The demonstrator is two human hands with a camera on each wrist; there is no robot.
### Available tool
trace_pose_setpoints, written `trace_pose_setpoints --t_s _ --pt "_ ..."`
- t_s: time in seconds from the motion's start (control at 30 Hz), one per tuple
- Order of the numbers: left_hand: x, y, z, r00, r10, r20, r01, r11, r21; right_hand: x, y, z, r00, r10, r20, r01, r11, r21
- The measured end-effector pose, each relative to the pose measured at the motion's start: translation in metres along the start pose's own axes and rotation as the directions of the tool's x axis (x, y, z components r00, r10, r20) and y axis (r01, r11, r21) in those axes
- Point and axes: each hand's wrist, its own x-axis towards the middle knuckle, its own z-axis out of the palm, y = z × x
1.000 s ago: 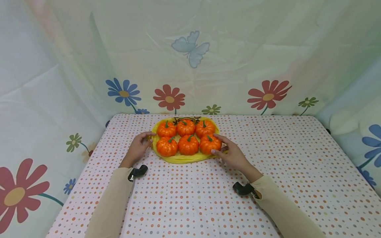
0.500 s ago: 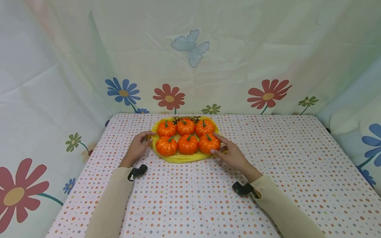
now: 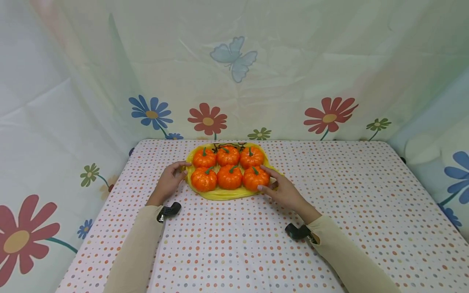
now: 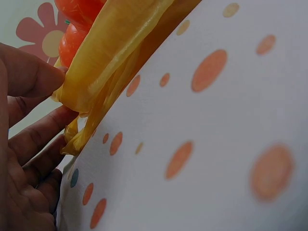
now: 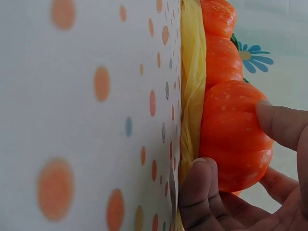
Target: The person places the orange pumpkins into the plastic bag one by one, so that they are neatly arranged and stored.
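Several shiny orange toy pumpkins with green stems sit in two rows of three. Beneath and around them lies a crumpled yellow plastic bag with black marks at its back edge. My left hand is at the bag's left side; its thumb and fingers pinch the bag's loose edge in the left wrist view. With my right hand I hold the front-right pumpkin, digits on opposite sides of it. The right wrist view shows that pumpkin up against its neighbour.
A white table with coloured dots carries everything. Behind it hangs a cloth backdrop printed with flowers and a butterfly. Each wrist wears a black camera, the left one and the right one.
My right hand and the front-right pumpkin have shifted slightly left, and more of the bag's right edge shows. My left hand stays nearly still.
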Motion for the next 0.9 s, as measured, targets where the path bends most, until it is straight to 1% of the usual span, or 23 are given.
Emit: trace_pose_setpoints --t_s 0.2,0.4,0.47,0.57,0.67,0.73,0.77,0.8,0.83,0.9 --pt "0.000 0.000 -0.001 1.000 0.014 0.002 -0.014 1.000 -0.001 -0.001 -0.001 -0.002 1.000 -0.002 0.008 0.002 1.000 0.019" --pt "0.000 0.000 0.000 1.000 0.023 0.007 -0.023 1.000 -0.002 -0.001 0.001 -0.007 1.000 0.030 -0.007 -0.030 0.998 0.051" --pt "0.000 0.001 0.000 1.000 0.023 0.008 -0.023 1.000 0.002 -0.001 0.001 -0.011 0.999 0.038 -0.027 -0.036 0.997 0.062" --pt "0.001 0.001 0.000 1.000 0.019 0.009 -0.019 1.000 0.018 0.001 0.004 -0.019 0.995 0.060 -0.085 -0.051 0.994 0.100" --pt "0.002 0.000 0.001 1.000 0.011 0.005 -0.011 0.999 0.039 0.003 0.013 -0.029 0.985 0.094 -0.141 -0.061 0.974 0.219" --pt "0.002 0.000 0.001 1.000 0.006 0.002 -0.006 0.999 0.050 0.004 0.023 -0.036 0.976 0.134 -0.169 -0.073 0.943 0.326" --pt "0.002 0.000 0.001 1.000 0.006 0.000 -0.006 0.999 0.052 0.005 0.028 -0.039 0.972 0.159 -0.175 -0.080 0.916 0.392" --pt "0.001 0.000 0.001 1.000 0.004 -0.001 -0.004 0.999 0.050 0.006 0.034 -0.041 0.966 0.191 -0.176 -0.090 0.882 0.463" --pt "0.001 0.000 0.001 1.000 0.002 -0.002 -0.002 0.999 0.050 0.006 0.039 -0.043 0.961 0.219 -0.172 -0.096 0.840 0.534" --pt "0.001 -0.001 0.001 1.000 0.001 -0.003 -0.001 0.999 0.050 0.007 0.049 -0.045 0.958 0.241 -0.153 -0.082 0.745 0.662"
